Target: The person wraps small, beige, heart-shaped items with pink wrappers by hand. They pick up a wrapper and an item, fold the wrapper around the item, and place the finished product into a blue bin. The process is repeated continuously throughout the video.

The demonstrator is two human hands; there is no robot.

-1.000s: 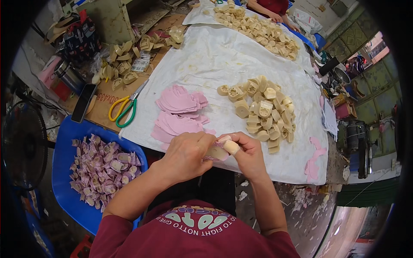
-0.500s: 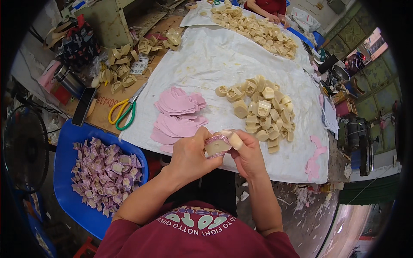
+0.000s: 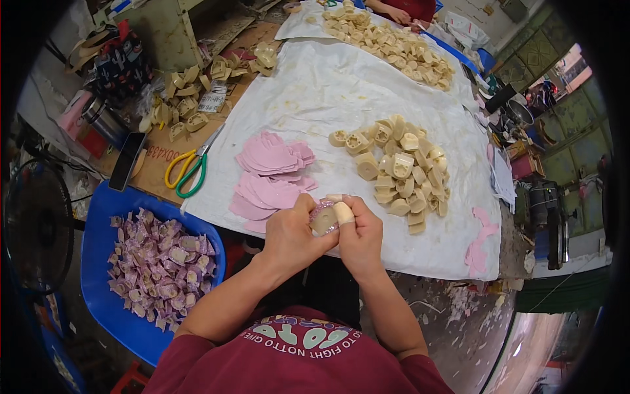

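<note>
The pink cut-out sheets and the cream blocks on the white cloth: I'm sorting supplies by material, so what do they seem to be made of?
The pink sheets look like thin paper or fabric, matte: flat, overlapping, with cleanly cut scalloped edges. The cream blocks look like moulded plastic or resin, smooth with a slight sheen and hollow recesses; the picture leaves the exact material open. The white cloth looks like wrinkled, stained fabric or plastic sheeting.

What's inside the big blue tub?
The blue tub on the person's left holds a heap of small purple-and-cream wrapped pieces. Only the top layer shows; whatever lies beneath them, and the tub's bottom there, is covered.
</note>
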